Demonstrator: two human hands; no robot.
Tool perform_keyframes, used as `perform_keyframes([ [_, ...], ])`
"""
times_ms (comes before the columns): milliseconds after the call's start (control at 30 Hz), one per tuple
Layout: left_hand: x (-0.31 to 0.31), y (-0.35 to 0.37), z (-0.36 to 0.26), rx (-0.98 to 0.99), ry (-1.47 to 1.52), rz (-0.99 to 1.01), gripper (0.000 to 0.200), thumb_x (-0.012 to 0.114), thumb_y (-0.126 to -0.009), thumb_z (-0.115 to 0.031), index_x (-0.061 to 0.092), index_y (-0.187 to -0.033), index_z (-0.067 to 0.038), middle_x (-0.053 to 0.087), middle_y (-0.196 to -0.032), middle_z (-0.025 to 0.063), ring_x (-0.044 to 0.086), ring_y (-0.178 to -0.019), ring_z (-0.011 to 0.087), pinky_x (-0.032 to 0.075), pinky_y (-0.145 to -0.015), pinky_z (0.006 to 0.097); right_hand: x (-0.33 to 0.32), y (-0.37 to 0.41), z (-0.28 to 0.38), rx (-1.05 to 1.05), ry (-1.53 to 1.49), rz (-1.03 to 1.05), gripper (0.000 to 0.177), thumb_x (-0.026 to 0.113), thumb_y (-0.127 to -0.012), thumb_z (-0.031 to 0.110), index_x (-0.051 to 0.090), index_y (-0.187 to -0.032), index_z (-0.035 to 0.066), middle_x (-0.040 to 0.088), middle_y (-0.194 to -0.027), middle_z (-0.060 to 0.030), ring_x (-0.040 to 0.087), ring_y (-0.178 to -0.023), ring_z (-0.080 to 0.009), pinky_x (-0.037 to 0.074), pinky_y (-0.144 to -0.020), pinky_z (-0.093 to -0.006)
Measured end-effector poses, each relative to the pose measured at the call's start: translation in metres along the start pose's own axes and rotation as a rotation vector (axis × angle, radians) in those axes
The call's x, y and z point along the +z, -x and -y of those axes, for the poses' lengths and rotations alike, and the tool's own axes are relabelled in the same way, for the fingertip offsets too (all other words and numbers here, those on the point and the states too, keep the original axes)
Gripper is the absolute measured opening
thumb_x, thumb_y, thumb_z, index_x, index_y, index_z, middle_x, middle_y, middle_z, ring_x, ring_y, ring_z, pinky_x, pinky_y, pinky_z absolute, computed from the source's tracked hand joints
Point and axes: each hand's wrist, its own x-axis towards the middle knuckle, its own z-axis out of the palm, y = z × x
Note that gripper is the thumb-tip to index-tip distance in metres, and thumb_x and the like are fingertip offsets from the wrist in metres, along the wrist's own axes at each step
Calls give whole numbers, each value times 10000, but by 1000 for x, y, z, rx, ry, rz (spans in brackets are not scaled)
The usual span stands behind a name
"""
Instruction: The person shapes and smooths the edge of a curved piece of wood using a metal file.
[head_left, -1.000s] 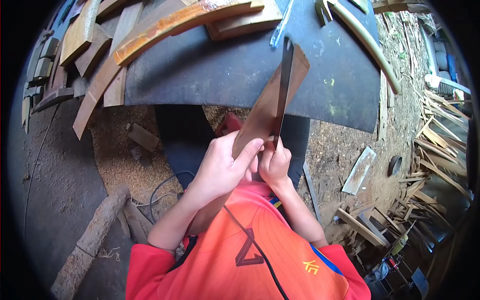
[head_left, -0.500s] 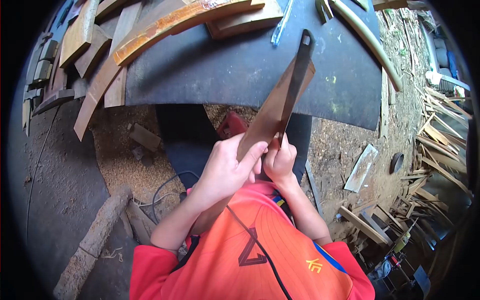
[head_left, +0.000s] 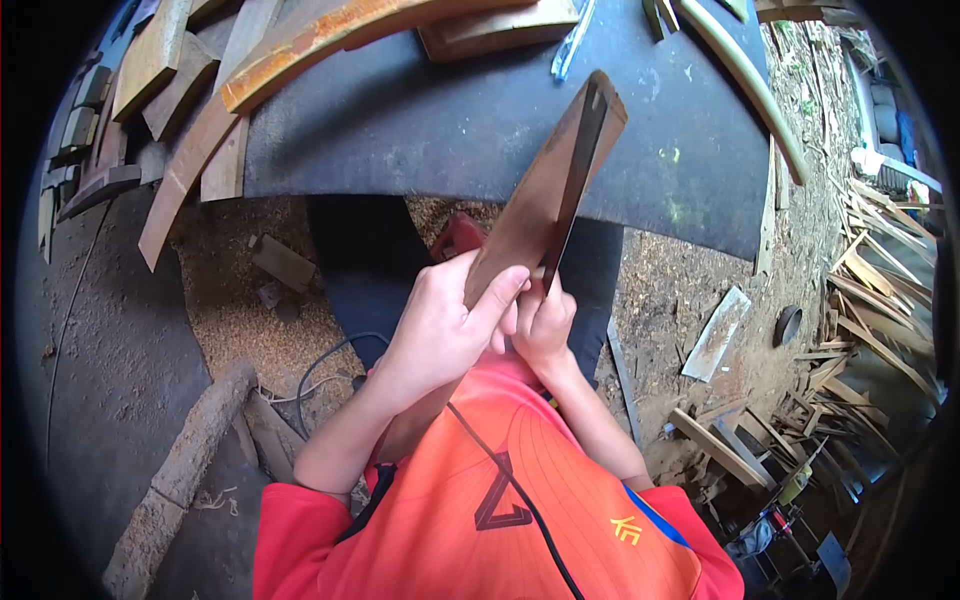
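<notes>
A long brown wooden board (head_left: pixel 520 215) slants from under my left forearm up toward the workbench. My left hand (head_left: pixel 450 315) is closed around its lower half, thumb along the near face. In my right hand (head_left: pixel 545 315), the fingers are closed on the near end of a long, narrow dark flat tool (head_left: pixel 570 190); its exact kind does not show. The tool lies lengthwise along the board's right side, its far end overlapping the board's upper end.
Ahead is a dark workbench (head_left: pixel 380 150) with a curved wooden piece (head_left: pixel 300 60), a wood block (head_left: pixel 490 30) and a pale curved rod (head_left: pixel 745 80). Scrap wood (head_left: pixel 880 310) piles up at right. A log (head_left: pixel 180 480) lies at lower left. Sawdust covers the floor.
The tool has slid back along the board toward me; its slotted far end, which stuck out past the board, now sits level with the board's end. My right hand has shifted slightly left.
</notes>
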Motion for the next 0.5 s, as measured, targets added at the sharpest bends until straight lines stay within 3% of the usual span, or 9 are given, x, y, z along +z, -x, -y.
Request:
perform_keyframes([
  [133, 4, 5, 1, -36, -21, 30, 281, 607, -1081, -241, 653, -1044, 34, 654, -709, 42, 626, -563, 90, 517, -529, 251, -17, -28, 35, 41, -49, -10, 71, 523, -970, -50, 564, -957, 7, 611, -642, -161, 671, -568, -363, 487, -503, -435],
  [267, 1, 5, 1, -10, -36, 55, 281, 603, -1087, -243, 649, -1050, 32, 651, -723, 38, 614, -566, 74, 513, -531, 232, 5, 9, -19, -73, -27, -59, 85, 519, -992, -32, 570, -933, 3, 614, -644, -145, 672, -552, -340, 494, -500, -417],
  [400, 4, 5, 0, -42, -37, 55, 276, 602, -1087, -236, 653, -1052, 33, 649, -718, 32, 614, -567, 75, 504, -530, 233, -15, -21, 22, 11, -2, -15, 85, 512, -986, -39, 566, -939, 7, 599, -620, -145, 664, -538, -336, 491, -495, -416],
  [500, 3, 6, -1, -18, -42, 39, 278, 602, -1087, -236, 656, -1052, 34, 649, -715, 31, 612, -565, 73, 500, -524, 234, 1, -1, -15, -106, -1, -50, 79, 522, -984, -38, 566, -936, 5, 610, -633, -147, 662, -535, -335, 496, -495, -414],
])
